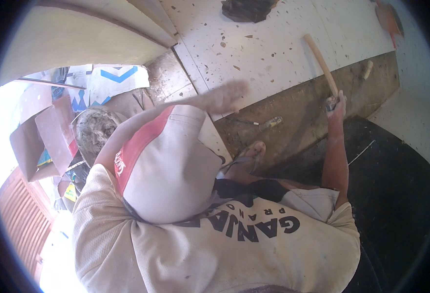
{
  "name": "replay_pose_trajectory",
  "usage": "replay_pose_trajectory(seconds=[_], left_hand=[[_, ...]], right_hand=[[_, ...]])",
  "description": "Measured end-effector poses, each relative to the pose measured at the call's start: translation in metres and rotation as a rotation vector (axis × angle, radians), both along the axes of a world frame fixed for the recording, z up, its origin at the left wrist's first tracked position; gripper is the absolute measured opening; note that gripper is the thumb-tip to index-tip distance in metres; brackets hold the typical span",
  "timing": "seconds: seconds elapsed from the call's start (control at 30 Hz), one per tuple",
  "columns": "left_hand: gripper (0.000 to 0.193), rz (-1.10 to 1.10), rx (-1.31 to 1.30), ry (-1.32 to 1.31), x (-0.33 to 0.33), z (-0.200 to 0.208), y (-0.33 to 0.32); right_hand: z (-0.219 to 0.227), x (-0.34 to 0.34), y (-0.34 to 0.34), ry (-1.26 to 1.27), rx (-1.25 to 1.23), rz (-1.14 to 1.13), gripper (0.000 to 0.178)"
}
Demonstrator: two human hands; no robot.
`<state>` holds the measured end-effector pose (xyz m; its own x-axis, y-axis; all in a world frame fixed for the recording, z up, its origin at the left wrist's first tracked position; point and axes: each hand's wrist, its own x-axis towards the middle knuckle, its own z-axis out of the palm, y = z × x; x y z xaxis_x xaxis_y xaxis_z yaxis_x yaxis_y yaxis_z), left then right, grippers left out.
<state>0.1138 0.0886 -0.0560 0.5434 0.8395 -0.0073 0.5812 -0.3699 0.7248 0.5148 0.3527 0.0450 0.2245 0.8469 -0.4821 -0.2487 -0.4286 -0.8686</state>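
My right hand (338, 105) is closed around a wooden-handled hammer (320, 63), gripping it near its dark head. The pale, slightly curved handle points away over the white floor tiles (278, 58). Past my raised left knee, my left hand (229, 95) hovers by the tile edge, its fingers smeared by motion. Between my hands runs a bare brown strip of floor (293, 112). On it lie a thin dark tool with a pale end (246, 121) and a small grimy object (272, 122) I cannot make out. My sandalled foot (254, 151) rests at its near side.
Crumbs and chips litter the tiles, near a black crumpled item (249, 10). An orange-red dustpan-like item (388, 22) is at far right. A tan chunk (368, 70) lies on the strip. A crusted round container (95, 129), opened cardboard (44, 134) and a slatted wooden panel (24, 219) are left.
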Motion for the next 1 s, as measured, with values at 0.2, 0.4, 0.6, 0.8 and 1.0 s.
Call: replay_pose_trajectory(seconds=[0.2, 0.4, 0.6, 0.8, 1.0], left_hand=[[0.073, 0.097, -0.113, 0.149, 0.019, 0.061, -0.041], [0.075, 0.261, -0.154, 0.423, -0.01, 0.061, -0.068], [0.076, 0.027, -0.107, 0.318, 0.023, 0.052, -0.113], [0.069, -0.131, -0.128, 0.109, 0.012, 0.037, -0.135], [0.063, 0.345, 0.001, 0.313, -0.019, 0.045, -0.094]], right_hand=[[-0.004, 0.005, -0.002, 0.001, -0.024, 0.042, 0.023], [-0.014, 0.025, -0.003, -0.009, -0.002, 0.014, 0.024], [-0.025, 0.029, 0.006, 0.048, 0.049, 0.022, 0.022], [-0.023, 0.012, 0.0, 0.004, -0.005, 0.037, 0.018], [0.001, 0.01, -0.019, 0.094, -0.126, 0.233, 0.019]])
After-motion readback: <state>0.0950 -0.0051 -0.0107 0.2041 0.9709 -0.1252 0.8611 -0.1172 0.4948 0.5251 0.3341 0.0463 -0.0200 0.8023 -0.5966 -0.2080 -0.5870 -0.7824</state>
